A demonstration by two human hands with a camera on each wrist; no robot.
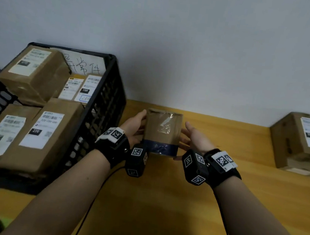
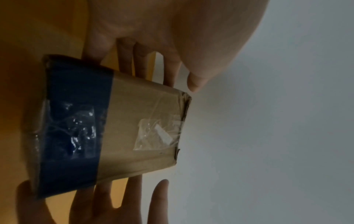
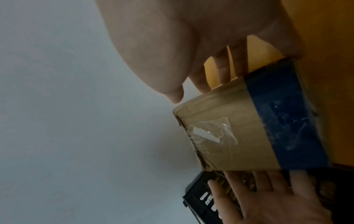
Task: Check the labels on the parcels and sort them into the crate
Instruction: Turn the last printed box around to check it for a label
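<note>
You hold the parcel above the wooden table, just right of the crate, between your left hand and right hand: fingers straight underneath, thumbs beside its edges.

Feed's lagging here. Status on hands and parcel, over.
Left hand and right hand hold the small parcel between them, above the table. No label on its visible face. Crate at left, already holding labelled parcels; nothing in between.
</note>
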